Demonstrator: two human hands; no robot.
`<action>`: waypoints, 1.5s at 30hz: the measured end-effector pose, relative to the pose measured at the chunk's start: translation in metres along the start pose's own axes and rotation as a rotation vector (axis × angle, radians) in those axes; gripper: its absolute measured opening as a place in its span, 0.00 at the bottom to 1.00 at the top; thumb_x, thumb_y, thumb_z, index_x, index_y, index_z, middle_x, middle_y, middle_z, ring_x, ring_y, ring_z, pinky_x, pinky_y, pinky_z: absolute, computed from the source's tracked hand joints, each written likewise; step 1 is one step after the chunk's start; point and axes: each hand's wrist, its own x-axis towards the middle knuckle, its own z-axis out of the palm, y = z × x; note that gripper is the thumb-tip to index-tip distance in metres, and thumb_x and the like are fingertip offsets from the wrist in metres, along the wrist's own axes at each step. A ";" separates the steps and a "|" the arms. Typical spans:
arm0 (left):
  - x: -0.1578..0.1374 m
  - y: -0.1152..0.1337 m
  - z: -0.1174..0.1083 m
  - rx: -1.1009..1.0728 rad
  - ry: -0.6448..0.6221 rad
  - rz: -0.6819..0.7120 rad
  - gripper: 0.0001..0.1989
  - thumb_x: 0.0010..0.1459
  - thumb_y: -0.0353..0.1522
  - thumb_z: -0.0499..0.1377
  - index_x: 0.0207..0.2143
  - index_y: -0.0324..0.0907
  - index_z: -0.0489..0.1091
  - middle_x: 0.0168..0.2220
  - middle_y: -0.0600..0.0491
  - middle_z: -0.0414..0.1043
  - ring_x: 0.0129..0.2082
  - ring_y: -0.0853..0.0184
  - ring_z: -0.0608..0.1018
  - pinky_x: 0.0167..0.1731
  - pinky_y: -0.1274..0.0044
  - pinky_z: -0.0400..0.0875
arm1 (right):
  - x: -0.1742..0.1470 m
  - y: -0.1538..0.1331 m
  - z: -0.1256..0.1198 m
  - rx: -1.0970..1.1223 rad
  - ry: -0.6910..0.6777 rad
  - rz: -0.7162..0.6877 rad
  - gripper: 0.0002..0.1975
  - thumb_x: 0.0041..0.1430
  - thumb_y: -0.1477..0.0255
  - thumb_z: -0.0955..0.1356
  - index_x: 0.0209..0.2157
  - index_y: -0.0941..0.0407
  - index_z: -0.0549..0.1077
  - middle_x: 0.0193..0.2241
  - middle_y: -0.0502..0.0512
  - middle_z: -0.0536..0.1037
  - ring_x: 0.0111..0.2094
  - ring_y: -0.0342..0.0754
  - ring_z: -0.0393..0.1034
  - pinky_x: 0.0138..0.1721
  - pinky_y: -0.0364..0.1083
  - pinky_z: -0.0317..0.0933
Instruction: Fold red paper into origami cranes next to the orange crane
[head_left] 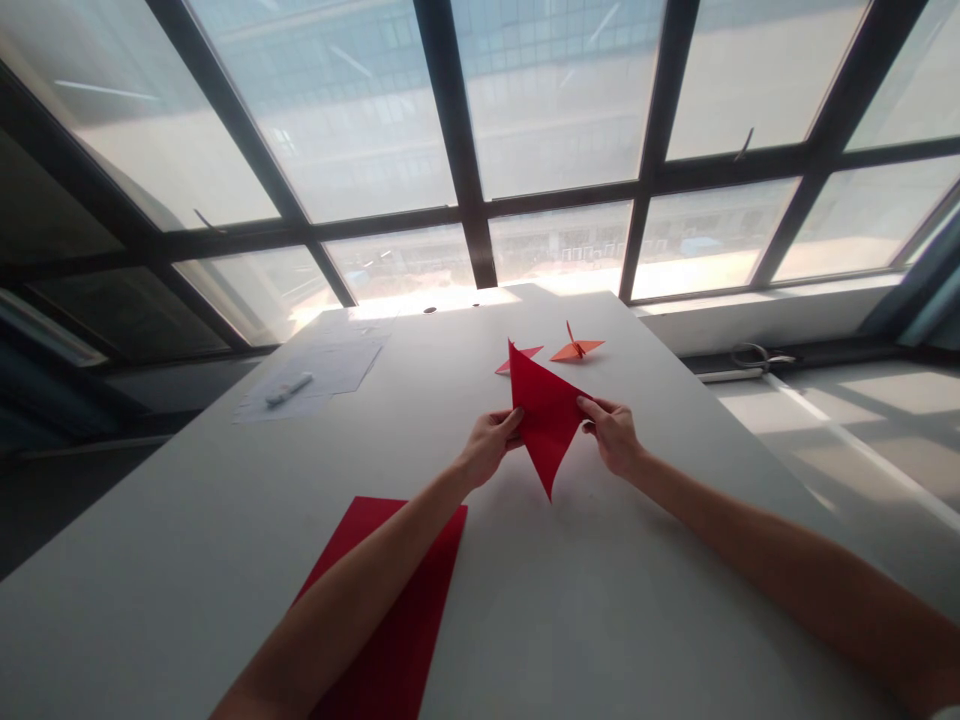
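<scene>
A sheet of red paper (pixel 547 410) is held up above the white table, its corners pointing up, right and down. My left hand (pixel 489 445) pinches its left edge, thumb on the near face. At the right corner, my right hand (pixel 611 432) grips the paper between thumb and fingers. Behind the sheet stands an orange paper crane (pixel 577 348) with its wings spread. Beside that, a red folded paper piece (pixel 529 354) is partly hidden by the held sheet. Under my left forearm lies a larger red sheet (pixel 420 600) flat on the table.
The white table (pixel 637 600) reaches to large framed windows (pixel 555 100). At the back left, white papers (pixel 330 362) lie with a white marker-like object (pixel 289 389) on them. A cable coil (pixel 750 355) rests by the wall at right.
</scene>
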 end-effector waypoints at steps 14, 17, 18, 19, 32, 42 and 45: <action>-0.006 0.003 0.003 0.136 -0.057 -0.082 0.23 0.50 0.45 0.69 0.38 0.34 0.79 0.41 0.39 0.79 0.41 0.55 0.81 0.48 0.63 0.74 | 0.009 0.004 -0.003 0.011 0.062 -0.004 0.13 0.41 0.63 0.77 0.25 0.58 0.79 0.26 0.56 0.80 0.24 0.45 0.68 0.22 0.44 0.56; -0.007 0.003 0.004 0.144 -0.066 -0.092 0.23 0.50 0.45 0.68 0.38 0.34 0.79 0.41 0.39 0.79 0.41 0.55 0.81 0.47 0.63 0.75 | 0.011 0.004 -0.004 0.004 0.072 -0.008 0.13 0.42 0.63 0.77 0.25 0.57 0.79 0.26 0.56 0.80 0.24 0.46 0.69 0.22 0.44 0.56; -0.007 0.002 0.004 0.148 -0.075 -0.100 0.23 0.50 0.46 0.68 0.39 0.34 0.79 0.41 0.39 0.79 0.41 0.55 0.81 0.47 0.63 0.75 | 0.012 0.004 -0.004 0.004 0.075 -0.008 0.13 0.42 0.63 0.77 0.26 0.57 0.79 0.26 0.56 0.80 0.24 0.46 0.69 0.22 0.45 0.56; -0.007 0.002 0.004 0.155 -0.083 -0.103 0.23 0.50 0.46 0.68 0.39 0.34 0.79 0.41 0.39 0.79 0.41 0.55 0.81 0.47 0.64 0.75 | 0.012 0.004 -0.004 0.008 0.079 -0.007 0.13 0.41 0.63 0.77 0.26 0.57 0.79 0.26 0.56 0.80 0.24 0.46 0.69 0.22 0.45 0.56; -0.012 0.003 0.011 0.266 -0.140 -0.109 0.23 0.49 0.45 0.69 0.37 0.33 0.79 0.39 0.41 0.80 0.36 0.59 0.81 0.39 0.70 0.77 | 0.019 0.003 -0.006 0.023 0.141 -0.038 0.13 0.41 0.62 0.76 0.26 0.57 0.79 0.27 0.56 0.80 0.25 0.46 0.69 0.23 0.44 0.57; -0.015 0.002 0.011 0.330 -0.220 -0.163 0.22 0.50 0.46 0.68 0.35 0.34 0.80 0.36 0.39 0.80 0.34 0.60 0.81 0.38 0.71 0.76 | 0.025 0.002 -0.009 0.059 0.178 -0.054 0.13 0.41 0.63 0.76 0.26 0.56 0.78 0.27 0.55 0.80 0.26 0.46 0.69 0.23 0.44 0.57; -0.016 0.003 0.013 0.356 -0.235 -0.165 0.22 0.50 0.46 0.67 0.34 0.34 0.80 0.35 0.39 0.80 0.34 0.60 0.81 0.39 0.71 0.76 | 0.027 0.003 -0.011 0.050 0.189 -0.061 0.13 0.41 0.62 0.76 0.27 0.56 0.78 0.27 0.55 0.80 0.25 0.46 0.69 0.23 0.44 0.57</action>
